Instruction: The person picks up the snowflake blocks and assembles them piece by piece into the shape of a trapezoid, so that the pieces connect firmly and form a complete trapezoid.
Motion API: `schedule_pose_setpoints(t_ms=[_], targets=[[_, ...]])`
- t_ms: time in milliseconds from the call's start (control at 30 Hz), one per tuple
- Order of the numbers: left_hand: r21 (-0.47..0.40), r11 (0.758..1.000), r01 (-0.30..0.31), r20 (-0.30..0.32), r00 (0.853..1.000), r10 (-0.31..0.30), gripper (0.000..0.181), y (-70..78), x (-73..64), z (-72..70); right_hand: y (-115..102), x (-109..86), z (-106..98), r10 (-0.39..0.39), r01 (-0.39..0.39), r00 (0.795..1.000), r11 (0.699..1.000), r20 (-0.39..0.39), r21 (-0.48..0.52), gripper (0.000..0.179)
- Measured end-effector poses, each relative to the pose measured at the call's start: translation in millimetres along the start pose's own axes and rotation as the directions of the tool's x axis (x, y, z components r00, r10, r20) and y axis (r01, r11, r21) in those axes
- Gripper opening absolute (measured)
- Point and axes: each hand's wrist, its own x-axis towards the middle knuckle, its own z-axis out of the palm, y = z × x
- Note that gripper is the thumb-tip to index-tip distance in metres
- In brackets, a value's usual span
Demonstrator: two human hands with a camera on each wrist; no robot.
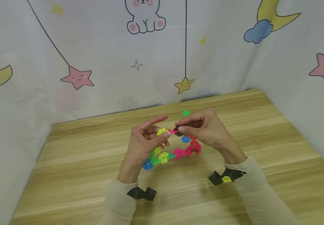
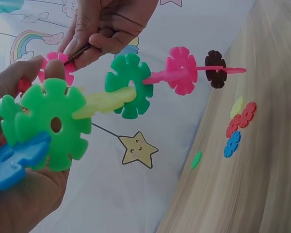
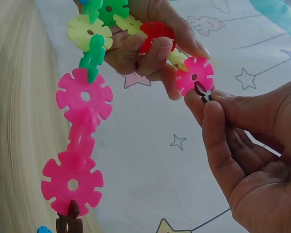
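A chain of notched plastic flower discs in pink, green, yellow, red and blue hangs from my left hand [image 1: 143, 142]. That hand pinches a yellow disc [image 1: 162, 131] near one end, its index finger stretched out. Beyond it is a pink disc [image 3: 195, 74], facing the right wrist camera. My right hand [image 1: 208, 129] holds a dark brown disc [image 3: 203, 91] between thumb and fingertips, its edge right at the pink disc's rim. Lower down, the chain runs through a blue disc [image 1: 148, 164] and green discs to pink ones [image 1: 177, 153] and another brown disc [image 2: 215, 69].
Loose discs lie on the wood-grain table [image 1: 80, 175]: a green one [image 1: 186, 112] toward the back, a blue one [image 2: 232, 144], red ones [image 2: 247, 114] and a yellow one [image 2: 236, 106]. A white printed cloth [image 1: 108, 78] stands behind the table and along its sides.
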Motion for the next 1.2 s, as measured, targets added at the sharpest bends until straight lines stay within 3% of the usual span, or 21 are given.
schedule_pose_setpoints(t_ms=[200,333,433,533,633,767,967,1100,1200], targets=[[0.027,0.999,0.037,-0.02,0.999,-0.037,0.048,5.9,-2.3,-7.7,-0.4,2.4,0.0,0.052,-0.051,0.999,0.998,0.013,-0.046,0.024],[0.039,0.997,0.067,-0.026,0.998,-0.066,0.045,5.7,3.9,-6.0,17.5,3.5,-24.4,0.073,-0.079,0.996,0.987,-0.05,-0.137,0.031],[0.052,0.996,0.079,-0.055,0.996,-0.076,0.043,6.7,2.9,-10.1,46.6,7.8,-49.0,0.141,-0.151,0.988,0.952,-0.057,-0.266,0.032],[0.06,0.994,0.091,-0.062,0.994,-0.087,0.042,7.3,1.4,-13.5,79.2,6.9,-70.6,0.233,-0.211,0.972,0.892,0.006,-0.4,0.035],[0.064,0.992,0.104,-0.055,0.993,-0.101,0.041,6.6,0.7,-14.4,104.0,4.9,-79.9,0.269,-0.214,0.961,0.865,0.06,-0.453,0.039],[0.06,0.991,0.117,-0.058,0.992,-0.113,0.042,5.6,-0.1,-15.6,120.7,6.3,-78.2,0.242,-0.178,0.967,0.867,0.081,-0.465,0.04],[0.042,0.991,0.123,-0.077,0.99,-0.12,0.045,6.8,-0.5,-16.5,123.9,8.5,-73.1,0.196,-0.14,0.978,0.863,0.067,-0.486,0.034],[0.039,0.993,0.115,-0.059,0.992,-0.112,0.045,6.8,0.4,-16.1,120.0,6.9,-73.4,0.223,-0.188,0.974,0.872,0.025,-0.452,0.03],[0.046,0.993,0.108,-0.044,0.993,-0.106,0.044,6.4,0.5,-15.9,111.5,6.1,-72.8,0.265,-0.251,0.964,0.896,-0.012,-0.366,0.029]])
